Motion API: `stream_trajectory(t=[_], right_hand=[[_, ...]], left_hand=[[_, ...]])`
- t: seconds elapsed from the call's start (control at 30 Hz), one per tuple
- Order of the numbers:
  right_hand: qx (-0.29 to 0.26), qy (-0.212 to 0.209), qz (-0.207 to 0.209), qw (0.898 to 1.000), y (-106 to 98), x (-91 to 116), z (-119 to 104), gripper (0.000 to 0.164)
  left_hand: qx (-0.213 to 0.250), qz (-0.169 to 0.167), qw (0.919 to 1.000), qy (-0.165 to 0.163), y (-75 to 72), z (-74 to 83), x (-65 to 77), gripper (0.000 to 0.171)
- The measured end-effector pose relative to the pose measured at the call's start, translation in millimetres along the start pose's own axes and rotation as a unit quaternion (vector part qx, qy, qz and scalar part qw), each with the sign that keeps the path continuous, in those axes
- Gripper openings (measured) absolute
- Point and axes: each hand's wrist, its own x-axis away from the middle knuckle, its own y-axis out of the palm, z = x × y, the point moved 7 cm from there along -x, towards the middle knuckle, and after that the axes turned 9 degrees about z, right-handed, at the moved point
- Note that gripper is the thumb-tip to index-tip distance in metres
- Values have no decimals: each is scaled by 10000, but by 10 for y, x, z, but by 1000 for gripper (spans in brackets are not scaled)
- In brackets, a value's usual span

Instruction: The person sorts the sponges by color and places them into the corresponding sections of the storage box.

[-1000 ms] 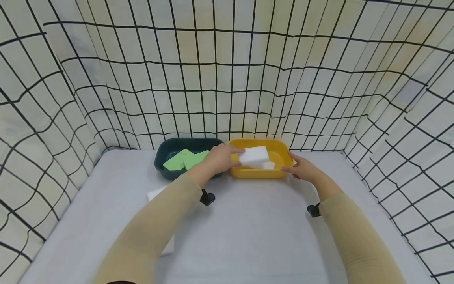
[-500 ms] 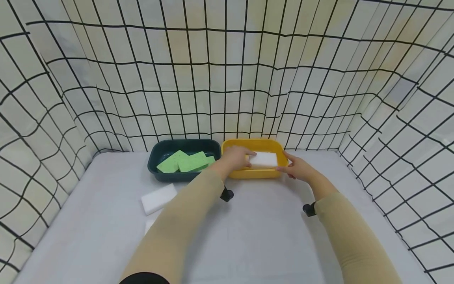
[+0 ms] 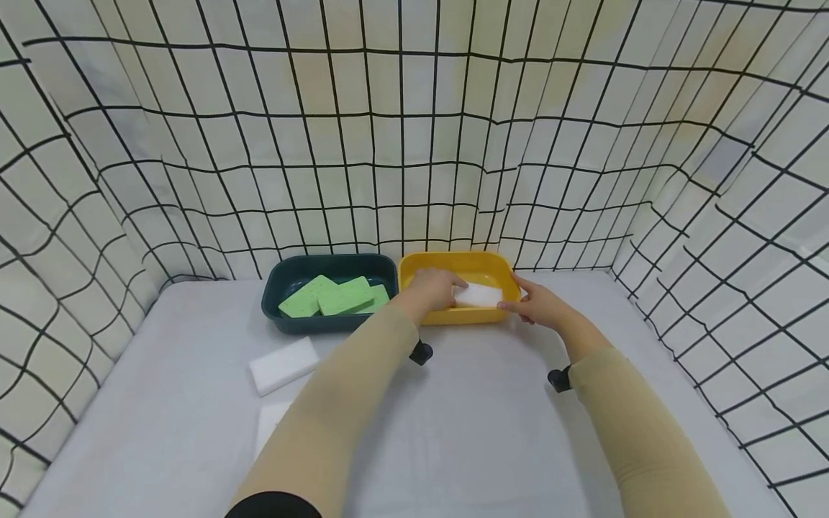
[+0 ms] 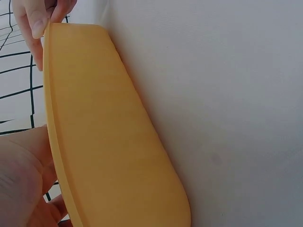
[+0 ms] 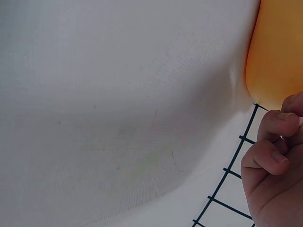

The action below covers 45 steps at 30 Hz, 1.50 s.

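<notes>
My left hand reaches over the front left of the yellow tray and pinches the left end of a white sponge block low inside it. At the tray's right end, my right hand grips the rim between thumb and fingers. The left wrist view has the tray's outer wall across it, the left palm by the rim and the right fingers at the far corner. Curled right-hand fingers show beside the tray in the right wrist view; the left fingertips are hidden behind the rim.
A dark green tray with several green sponges stands left of the yellow one. Two more white blocks lie on the white table: one before the green tray, another partly under my left sleeve. Black grid netting encloses the back and sides.
My left hand has carried the white block rightward and down, from tilted above the yellow tray to low inside it. The right hand has kept its grip on the rim. The head view has shifted slightly.
</notes>
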Motion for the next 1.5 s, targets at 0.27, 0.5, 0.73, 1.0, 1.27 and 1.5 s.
stream_trajectory(t=[0.27,0.5,0.73,1.0,1.27,1.5], right_hand=[[-41,-56,-12,10000,27,-17,-38,99],[-38,-42,19,10000,13,-9,-11,98],[-3,-70,-21,10000,12,1,-25,98],[42,-70,-33,10000,13,-10,-7,102],[104,0,-64,9999,23,-2,-13,102],[108,-16,-31,9999,29,9,-6,103]], left_hand=[[91,-38,9999,-42,-14,-28,19,48],[230,102,9996,135,-183,-55,52,48],[-271,371,9982,378,-326,-132,127,46],[-350,441,9969,545,-474,-220,340,47],[-486,414,9948,793,-669,-353,751,51],[-661,280,9925,994,-832,-635,1221,52]])
